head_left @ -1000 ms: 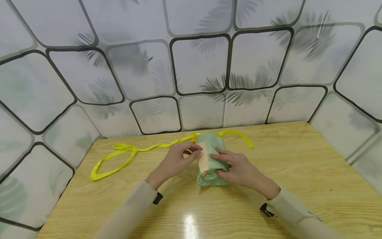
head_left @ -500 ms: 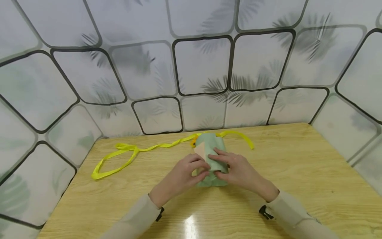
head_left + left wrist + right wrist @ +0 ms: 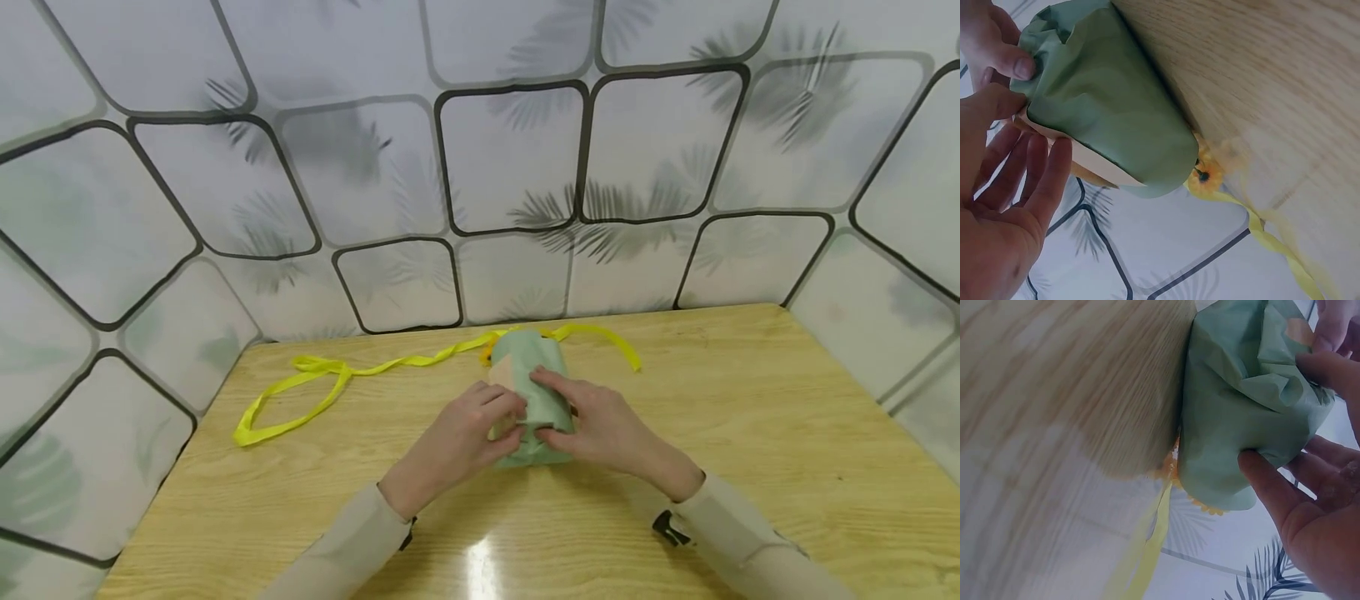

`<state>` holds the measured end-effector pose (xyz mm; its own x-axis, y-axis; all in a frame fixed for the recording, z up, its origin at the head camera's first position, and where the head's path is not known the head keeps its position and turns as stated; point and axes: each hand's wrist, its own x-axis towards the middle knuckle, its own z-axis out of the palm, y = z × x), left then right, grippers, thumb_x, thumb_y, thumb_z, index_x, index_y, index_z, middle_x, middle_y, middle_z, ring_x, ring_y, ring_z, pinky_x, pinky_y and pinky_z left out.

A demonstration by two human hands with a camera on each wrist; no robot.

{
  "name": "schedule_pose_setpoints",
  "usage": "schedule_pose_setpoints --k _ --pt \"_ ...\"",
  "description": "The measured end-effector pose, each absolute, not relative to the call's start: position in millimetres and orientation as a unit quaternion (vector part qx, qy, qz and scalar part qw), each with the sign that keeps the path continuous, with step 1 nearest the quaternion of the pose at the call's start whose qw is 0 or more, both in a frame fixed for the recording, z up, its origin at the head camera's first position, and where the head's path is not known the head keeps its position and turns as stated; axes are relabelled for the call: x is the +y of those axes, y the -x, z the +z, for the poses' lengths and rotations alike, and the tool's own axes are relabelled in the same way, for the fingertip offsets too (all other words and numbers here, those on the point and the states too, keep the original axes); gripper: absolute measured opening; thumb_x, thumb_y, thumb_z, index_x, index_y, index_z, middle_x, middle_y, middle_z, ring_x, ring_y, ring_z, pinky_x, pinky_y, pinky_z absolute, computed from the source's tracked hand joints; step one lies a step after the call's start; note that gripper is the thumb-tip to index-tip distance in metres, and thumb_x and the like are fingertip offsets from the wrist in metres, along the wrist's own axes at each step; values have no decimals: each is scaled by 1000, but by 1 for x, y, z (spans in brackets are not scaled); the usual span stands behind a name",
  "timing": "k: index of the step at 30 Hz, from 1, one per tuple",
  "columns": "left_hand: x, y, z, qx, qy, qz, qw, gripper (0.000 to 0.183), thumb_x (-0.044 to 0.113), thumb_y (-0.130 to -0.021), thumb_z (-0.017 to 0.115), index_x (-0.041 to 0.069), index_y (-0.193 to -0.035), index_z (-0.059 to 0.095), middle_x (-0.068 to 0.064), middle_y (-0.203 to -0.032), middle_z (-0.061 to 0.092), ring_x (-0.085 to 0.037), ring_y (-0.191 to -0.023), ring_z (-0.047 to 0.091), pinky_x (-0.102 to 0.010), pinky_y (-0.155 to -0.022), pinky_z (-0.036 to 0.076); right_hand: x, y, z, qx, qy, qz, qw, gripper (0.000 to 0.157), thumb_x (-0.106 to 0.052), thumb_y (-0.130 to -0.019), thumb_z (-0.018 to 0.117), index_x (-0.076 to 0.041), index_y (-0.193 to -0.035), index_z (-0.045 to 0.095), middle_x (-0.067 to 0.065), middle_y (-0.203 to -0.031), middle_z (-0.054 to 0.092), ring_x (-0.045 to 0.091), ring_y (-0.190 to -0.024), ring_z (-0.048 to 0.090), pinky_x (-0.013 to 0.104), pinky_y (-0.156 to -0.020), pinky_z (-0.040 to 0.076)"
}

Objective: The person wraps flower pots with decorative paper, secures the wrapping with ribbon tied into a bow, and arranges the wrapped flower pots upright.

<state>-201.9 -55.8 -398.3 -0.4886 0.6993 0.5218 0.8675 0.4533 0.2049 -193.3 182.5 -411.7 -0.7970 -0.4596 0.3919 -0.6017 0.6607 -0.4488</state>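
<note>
The wrapping [image 3: 1107, 119] is green and peach, the ribbon [image 3: 423, 361] yellow, the backdrop [image 3: 510, 158] leaf-patterned.

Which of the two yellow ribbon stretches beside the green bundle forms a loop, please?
The longer left stretch does; the shorter right stretch only curves to a loose end.

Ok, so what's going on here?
A person has both hands on a green paper bundle lying on a table. The left hand pinches its peach edge, while the right hand holds the other side. Orange flowers show at the far end, and yellow ribbon trails out on both sides.
</note>
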Motion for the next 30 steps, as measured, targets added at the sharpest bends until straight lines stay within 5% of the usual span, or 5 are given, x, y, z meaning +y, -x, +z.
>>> schedule_pose_setpoints --k 4,6,9,18,30 --pt "-54 202 -397 -838 467 -212 186 24 15 -92 76 12 -116 72 3 -98 66 -10 -84 60 -18 -73 53 187 193 -410 -896 -291 326 82 69 -21 -89 80 -5 -149 50 10 -105 72 7 -67 60 25 -67 57" --pt "-53 202 -397 -840 464 -215 182 25 20 -94 76 13 -117 74 3 -98 65 -10 -82 59 -16 -71 51 189 194 -409 -889 -296 344 63 69 -20 -91 79 -3 -150 48 16 -125 70 19 -88 72 35 -79 63" --pt "-51 203 -395 -843 459 -212 184 21 26 -94 77 14 -112 76 3 -99 64 -10 -81 56 -14 -67 48 192 195 -408 -879 -307 362 38 71 -17 -91 78 -2 -152 45 21 -142 60 34 -118 68 47 -89 61" --pt "-46 206 -391 -847 469 -166 188 19 24 -91 80 13 -105 74 -4 -127 69 -21 -118 62 -24 -91 57 194 198 -409 -874 -310 374 9 74 -10 -89 79 -1 -153 44 24 -156 46 36 -125 63 44 -93 60" --pt "-40 200 -388 -853 472 -137 178 29 21 -90 80 15 -117 74 -1 -121 72 -16 -102 67 -23 -85 57 205 200 -411 -840 -297 451 -50 71 -20 -94 76 -10 -156 43 13 -161 43 39 -144 45 49 -102 55"
